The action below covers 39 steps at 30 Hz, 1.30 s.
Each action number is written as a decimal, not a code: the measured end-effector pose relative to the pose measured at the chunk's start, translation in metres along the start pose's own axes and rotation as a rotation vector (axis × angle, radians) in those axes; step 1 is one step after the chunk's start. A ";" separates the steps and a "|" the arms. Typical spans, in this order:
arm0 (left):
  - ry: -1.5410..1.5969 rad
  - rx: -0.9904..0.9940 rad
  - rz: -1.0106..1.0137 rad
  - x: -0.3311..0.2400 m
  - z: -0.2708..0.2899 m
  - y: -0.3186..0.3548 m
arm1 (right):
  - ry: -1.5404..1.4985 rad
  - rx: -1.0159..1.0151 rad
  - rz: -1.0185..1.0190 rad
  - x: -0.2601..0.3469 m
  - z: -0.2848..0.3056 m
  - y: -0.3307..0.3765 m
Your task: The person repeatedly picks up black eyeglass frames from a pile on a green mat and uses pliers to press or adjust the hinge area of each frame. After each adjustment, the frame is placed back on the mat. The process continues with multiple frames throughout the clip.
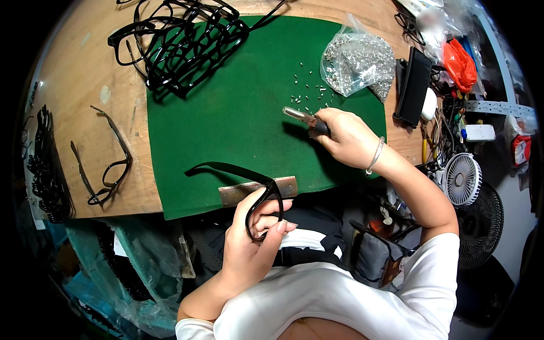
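Note:
My left hand (245, 249) is closed around the rim of a black glasses frame (226, 166), close to the table's front edge. One temple of the frame reaches out to the left over the green mat (226, 130). In my right hand (347, 139) is a pair of pliers (300, 115), its metal jaws pointing left above the mat and its dark handle mostly covered by my fingers. Whether the jaws grip anything is too small to tell. Just beyond them lie several tiny silvery metal pieces (321, 89). Below the frame, a worn textured strip (237, 194) sits at the mat's front edge.
Black glasses frames (187, 51) are heaped at the far left of the mat. A clear bag of small metal pieces (354, 62) stands far right, beside a black phone (412, 85). Another frame (126, 161) rests on bare wood at left. A white fan (462, 178) is at right.

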<state>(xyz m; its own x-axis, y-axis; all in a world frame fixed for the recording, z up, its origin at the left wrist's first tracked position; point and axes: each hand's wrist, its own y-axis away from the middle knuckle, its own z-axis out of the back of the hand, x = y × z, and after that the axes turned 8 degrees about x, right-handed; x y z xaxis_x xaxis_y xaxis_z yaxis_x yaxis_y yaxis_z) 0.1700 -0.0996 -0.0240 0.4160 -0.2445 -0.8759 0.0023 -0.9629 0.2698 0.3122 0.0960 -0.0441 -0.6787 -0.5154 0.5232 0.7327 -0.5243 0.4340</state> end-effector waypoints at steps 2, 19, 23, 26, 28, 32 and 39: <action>-0.055 -0.003 -0.025 0.002 -0.003 -0.002 | 0.125 -0.065 0.007 0.007 -0.005 0.002; -0.142 -0.063 -0.140 0.003 -0.019 -0.012 | -1.488 -0.064 -0.050 0.084 -0.030 0.033; 0.075 0.039 0.058 -0.019 -0.007 -0.009 | -1.576 0.201 -0.119 0.080 -0.019 0.032; 0.230 0.110 0.108 -0.030 -0.004 -0.005 | -1.662 0.350 -0.125 0.081 -0.008 0.037; 0.303 0.224 0.129 -0.037 0.001 0.000 | -1.737 0.394 -0.069 0.084 -0.007 0.041; 0.343 0.245 0.153 -0.046 0.003 0.004 | -1.635 0.414 -0.070 0.086 -0.003 0.042; 0.211 0.186 0.140 -0.041 -0.001 0.009 | -1.433 0.427 -0.049 0.090 0.011 0.044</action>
<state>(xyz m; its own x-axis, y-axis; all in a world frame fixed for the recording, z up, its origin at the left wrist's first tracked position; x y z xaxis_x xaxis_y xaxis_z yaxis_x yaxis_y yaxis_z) 0.1541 -0.0978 0.0152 0.5799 -0.3659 -0.7279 -0.2269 -0.9307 0.2871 0.2838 0.0340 0.0302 -0.2632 0.7143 0.6484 0.8420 -0.1580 0.5159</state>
